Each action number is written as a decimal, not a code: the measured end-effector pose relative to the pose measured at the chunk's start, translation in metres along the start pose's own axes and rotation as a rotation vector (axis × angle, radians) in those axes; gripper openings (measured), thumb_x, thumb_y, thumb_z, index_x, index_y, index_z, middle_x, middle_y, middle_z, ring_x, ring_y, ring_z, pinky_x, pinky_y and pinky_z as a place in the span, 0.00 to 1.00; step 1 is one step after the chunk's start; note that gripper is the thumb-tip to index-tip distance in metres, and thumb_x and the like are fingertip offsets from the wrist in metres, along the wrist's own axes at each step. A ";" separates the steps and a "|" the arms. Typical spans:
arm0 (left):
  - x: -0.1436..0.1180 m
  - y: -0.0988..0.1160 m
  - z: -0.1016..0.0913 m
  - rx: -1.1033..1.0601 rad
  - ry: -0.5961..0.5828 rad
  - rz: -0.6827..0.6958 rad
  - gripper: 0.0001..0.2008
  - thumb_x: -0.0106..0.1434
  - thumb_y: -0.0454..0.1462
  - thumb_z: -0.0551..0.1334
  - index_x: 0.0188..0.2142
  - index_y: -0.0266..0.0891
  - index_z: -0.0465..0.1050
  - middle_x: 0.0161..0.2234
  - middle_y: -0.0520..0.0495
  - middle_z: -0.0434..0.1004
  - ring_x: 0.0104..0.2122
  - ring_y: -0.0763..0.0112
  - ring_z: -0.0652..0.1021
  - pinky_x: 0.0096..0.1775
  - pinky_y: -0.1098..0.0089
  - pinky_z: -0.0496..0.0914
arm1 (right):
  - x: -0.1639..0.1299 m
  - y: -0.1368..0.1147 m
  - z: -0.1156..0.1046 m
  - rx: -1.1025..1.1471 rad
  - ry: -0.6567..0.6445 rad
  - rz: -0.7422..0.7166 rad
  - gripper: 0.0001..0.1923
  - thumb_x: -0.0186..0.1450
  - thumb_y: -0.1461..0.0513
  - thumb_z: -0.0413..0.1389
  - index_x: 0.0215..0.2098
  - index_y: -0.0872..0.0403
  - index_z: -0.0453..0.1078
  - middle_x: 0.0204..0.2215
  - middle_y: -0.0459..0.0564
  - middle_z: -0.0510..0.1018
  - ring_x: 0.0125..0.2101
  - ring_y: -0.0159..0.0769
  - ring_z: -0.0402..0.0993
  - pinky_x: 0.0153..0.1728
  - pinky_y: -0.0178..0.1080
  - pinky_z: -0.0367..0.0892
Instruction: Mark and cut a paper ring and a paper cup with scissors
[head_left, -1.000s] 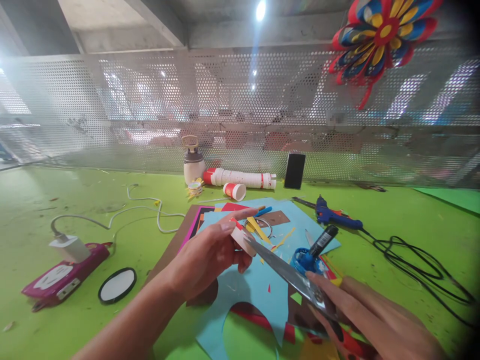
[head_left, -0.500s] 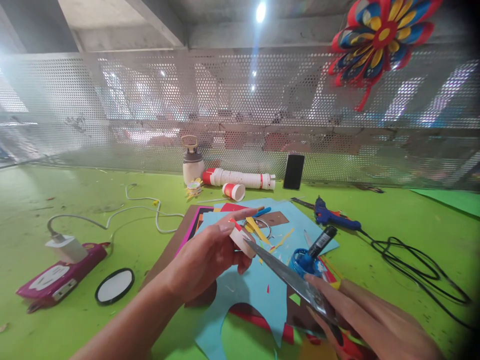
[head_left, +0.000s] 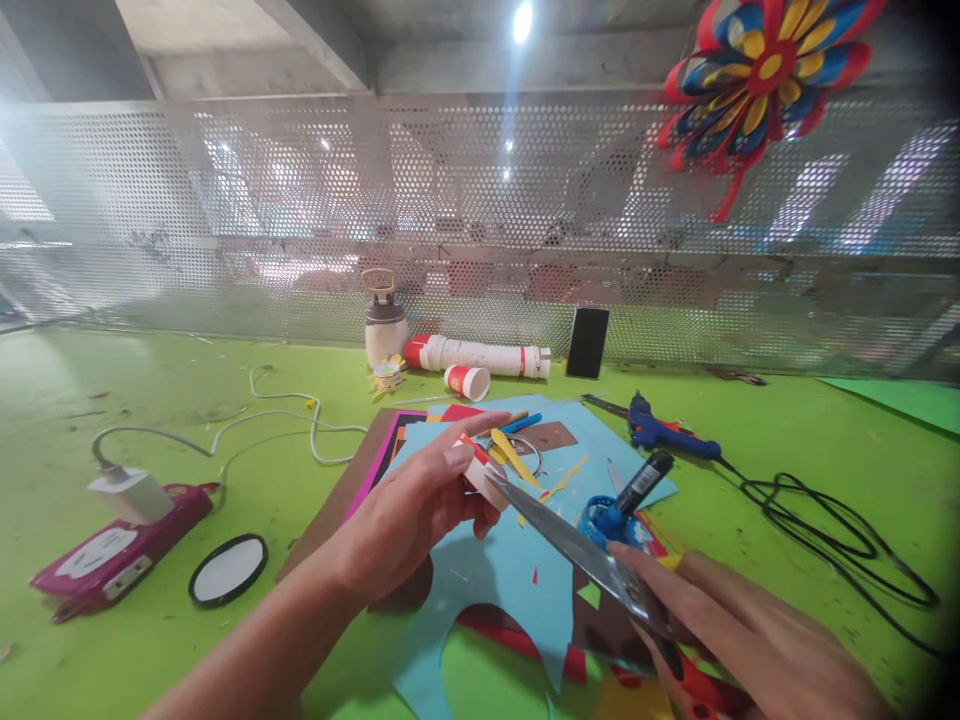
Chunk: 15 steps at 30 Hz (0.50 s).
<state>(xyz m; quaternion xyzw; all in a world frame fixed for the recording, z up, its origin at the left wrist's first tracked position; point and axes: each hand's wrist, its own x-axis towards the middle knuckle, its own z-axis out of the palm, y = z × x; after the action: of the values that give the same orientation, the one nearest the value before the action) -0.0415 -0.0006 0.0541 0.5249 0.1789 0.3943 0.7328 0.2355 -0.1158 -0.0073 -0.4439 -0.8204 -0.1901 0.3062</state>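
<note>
My left hand (head_left: pixel 409 510) pinches a small white and red piece of paper cup (head_left: pixel 487 480) between thumb and fingers, with the index finger stretched out past it. In my right hand (head_left: pixel 757 640) are red-handled scissors (head_left: pixel 585 560), their long metal blades pointing up and left. The blade tips touch the edge of the cup piece; whether they bite into it I cannot make out. Beneath both hands lie light blue paper sheets (head_left: pixel 480 580) with a round cut-out and scattered scraps.
A blue paint jar (head_left: pixel 600 520) with a black-labelled marker (head_left: pixel 643 482) stands by my right hand. Farther right lies a blue glue gun (head_left: pixel 671 432) with a coiled cord. Stacked paper cups (head_left: pixel 480 356), a sprayer (head_left: pixel 385 330) and a phone (head_left: pixel 588 342) are behind. A magenta power strip (head_left: pixel 124 550) sits left.
Both hands stay in nearly the same place. The cup piece has turned slightly in my left hand, and the scissor blades remain at its edge.
</note>
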 end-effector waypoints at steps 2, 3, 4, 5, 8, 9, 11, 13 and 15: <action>-0.001 0.000 0.000 0.010 0.015 -0.017 0.27 0.69 0.46 0.56 0.63 0.35 0.64 0.35 0.44 0.70 0.32 0.68 0.68 0.34 0.67 0.64 | -0.002 0.001 0.001 0.003 -0.017 0.015 0.26 0.69 0.57 0.53 0.64 0.52 0.66 0.50 0.58 0.80 0.44 0.50 0.82 0.35 0.37 0.79; -0.001 0.000 0.000 0.013 0.015 -0.019 0.27 0.69 0.46 0.56 0.63 0.35 0.64 0.35 0.44 0.70 0.32 0.68 0.68 0.34 0.67 0.64 | -0.004 0.001 0.002 0.003 -0.025 0.022 0.26 0.69 0.57 0.53 0.64 0.52 0.66 0.50 0.58 0.80 0.44 0.51 0.82 0.35 0.37 0.80; -0.002 0.001 0.000 0.015 0.013 -0.015 0.28 0.69 0.46 0.56 0.63 0.35 0.64 0.34 0.45 0.70 0.31 0.68 0.68 0.34 0.67 0.64 | -0.005 0.002 0.002 0.001 -0.028 0.018 0.26 0.69 0.56 0.52 0.64 0.52 0.66 0.50 0.58 0.80 0.44 0.51 0.83 0.35 0.37 0.80; -0.002 0.001 0.000 0.019 0.011 -0.012 0.28 0.69 0.46 0.56 0.63 0.34 0.64 0.34 0.45 0.69 0.31 0.68 0.67 0.34 0.67 0.64 | -0.006 0.003 0.003 -0.001 -0.029 0.005 0.26 0.69 0.56 0.52 0.64 0.53 0.66 0.50 0.59 0.80 0.44 0.50 0.83 0.35 0.37 0.80; -0.002 0.000 0.000 0.041 0.013 -0.016 0.28 0.69 0.46 0.56 0.63 0.35 0.64 0.36 0.44 0.70 0.32 0.68 0.68 0.34 0.67 0.64 | -0.008 0.004 0.004 -0.021 -0.032 -0.025 0.27 0.71 0.56 0.49 0.65 0.54 0.64 0.51 0.60 0.78 0.43 0.49 0.83 0.33 0.35 0.80; -0.002 0.000 0.000 0.047 0.014 -0.018 0.28 0.69 0.47 0.56 0.63 0.35 0.63 0.36 0.43 0.71 0.32 0.68 0.68 0.35 0.67 0.64 | -0.009 0.004 0.004 -0.031 -0.033 -0.025 0.27 0.71 0.56 0.48 0.66 0.54 0.63 0.51 0.61 0.77 0.43 0.49 0.83 0.33 0.36 0.80; -0.001 0.000 0.000 0.051 0.012 -0.021 0.28 0.69 0.47 0.56 0.64 0.35 0.63 0.38 0.42 0.71 0.33 0.67 0.68 0.35 0.66 0.64 | -0.009 0.002 0.004 -0.043 -0.048 -0.002 0.26 0.72 0.55 0.47 0.65 0.54 0.63 0.53 0.61 0.76 0.45 0.51 0.82 0.34 0.37 0.80; -0.001 0.000 0.000 0.049 0.007 -0.017 0.28 0.69 0.46 0.56 0.64 0.35 0.62 0.38 0.42 0.71 0.33 0.67 0.68 0.35 0.66 0.64 | -0.008 -0.001 0.004 -0.018 -0.074 0.038 0.25 0.72 0.55 0.46 0.65 0.53 0.64 0.53 0.60 0.76 0.47 0.51 0.81 0.35 0.37 0.80; -0.001 0.001 0.001 0.043 0.002 -0.014 0.28 0.69 0.46 0.55 0.64 0.34 0.62 0.37 0.43 0.70 0.33 0.67 0.67 0.35 0.67 0.63 | -0.006 -0.005 0.004 0.033 -0.086 0.097 0.24 0.73 0.55 0.45 0.64 0.50 0.65 0.50 0.57 0.78 0.45 0.47 0.82 0.35 0.35 0.79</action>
<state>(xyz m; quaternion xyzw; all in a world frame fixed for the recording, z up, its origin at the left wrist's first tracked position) -0.0419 -0.0022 0.0549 0.5388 0.1919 0.3858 0.7239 0.2327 -0.1200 -0.0148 -0.4858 -0.8132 -0.1424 0.2869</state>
